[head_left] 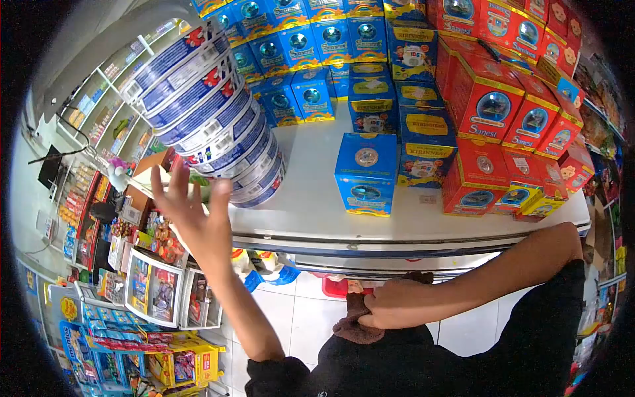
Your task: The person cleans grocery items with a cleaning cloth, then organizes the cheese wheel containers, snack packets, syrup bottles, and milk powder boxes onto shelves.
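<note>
My left hand (198,218) is raised with its fingers spread, holding nothing. It overlaps the lower left side of a tall, leaning stack of white and blue round tubs (211,112) in this view. My right hand (400,304) is closed on a brown cloth (357,327), held close to my body in front of the shelf edge. A single blue box (366,175) stands upright near the front of the white shelf (307,198), apart from the other boxes.
Blue boxes (284,49) are piled at the back of the shelf, and red boxes (486,96) are stacked on the right. To the left, a display case (153,286) and snack racks (185,364) stand on the floor side. White floor tiles (272,317) show below the shelf edge.
</note>
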Motion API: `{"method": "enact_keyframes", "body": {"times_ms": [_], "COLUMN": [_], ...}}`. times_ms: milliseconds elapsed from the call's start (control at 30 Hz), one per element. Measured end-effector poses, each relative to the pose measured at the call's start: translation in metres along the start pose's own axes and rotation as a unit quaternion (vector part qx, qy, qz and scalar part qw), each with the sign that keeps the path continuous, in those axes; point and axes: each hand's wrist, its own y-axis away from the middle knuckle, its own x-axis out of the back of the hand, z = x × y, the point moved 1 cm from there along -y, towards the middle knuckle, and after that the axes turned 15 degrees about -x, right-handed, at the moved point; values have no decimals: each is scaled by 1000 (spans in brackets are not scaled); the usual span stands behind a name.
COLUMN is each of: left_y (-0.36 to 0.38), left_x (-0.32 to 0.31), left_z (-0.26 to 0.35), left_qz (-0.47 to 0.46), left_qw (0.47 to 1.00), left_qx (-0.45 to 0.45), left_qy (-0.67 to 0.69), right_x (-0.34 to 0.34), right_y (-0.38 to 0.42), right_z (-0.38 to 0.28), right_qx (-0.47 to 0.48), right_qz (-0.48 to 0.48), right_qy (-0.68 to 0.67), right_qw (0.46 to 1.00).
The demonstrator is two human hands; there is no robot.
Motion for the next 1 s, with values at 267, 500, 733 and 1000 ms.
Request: {"method": "enact_keyframes", "body": {"times_ms": [267,500,733,1000], "left_y": [-15,7,32,34], "left_x": [-1,-14,-33,-34], "left_z": [-39,-12,-3,-4], "left_qz": [-168,-144,-128,-115], "left_qw": [979,985,965,962], "left_qx": [-26,-46,-108,-120], "left_qy": [113,-79,-204,-217], "right_x": [7,24,43,41], "right_y": [-2,-12,-16,-14], "right_z": [-3,-5,-3,1], "right_qx": [14,-10,-54,-36], "right_qz": [-41,-94,-139,-94], "right_qy": [8,-74,-59,-102], "right_qw": [999,993,987,990]}}
